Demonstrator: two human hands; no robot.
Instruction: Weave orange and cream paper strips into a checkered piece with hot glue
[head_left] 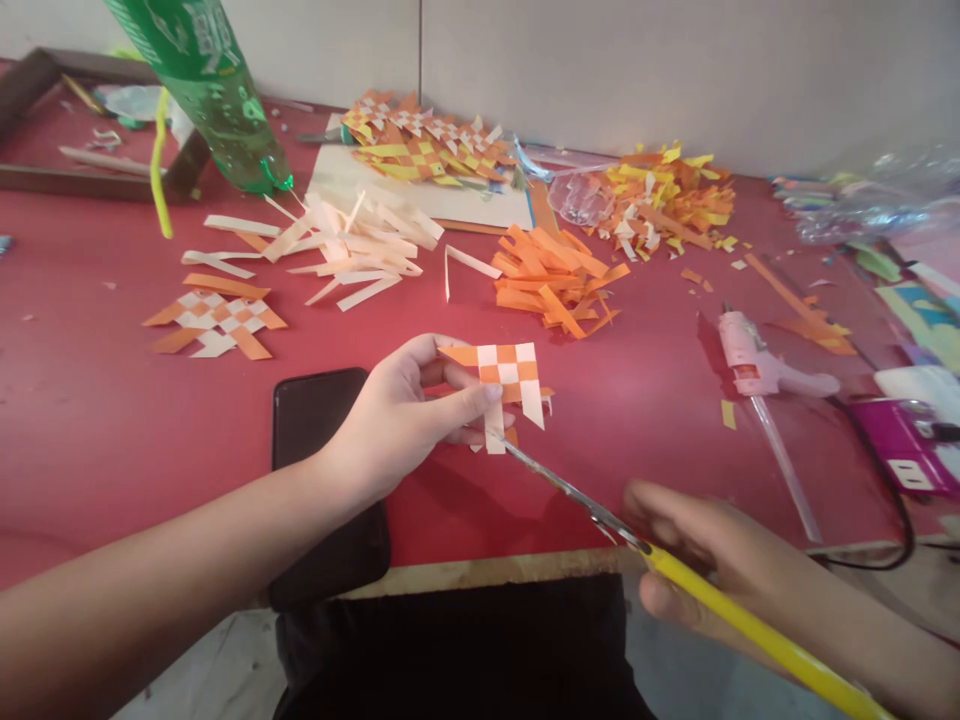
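My left hand pinches a woven orange-and-white paper piece between thumb and fingers, above the red table. Loose white strip ends hang from its lower side. In my right hand is a pair of scissors with yellow handles. The blade tips touch or lie right beside one hanging white strip. A black phone lies under my left wrist. Left of it is a finished-looking woven fish shape of orange and white paper.
White strips and orange strips lie in piles. Behind them are woven pieces and yellow-orange scraps. A green bottle stands back left beside a dark frame. A pink glue gun and purple socket block sit right.
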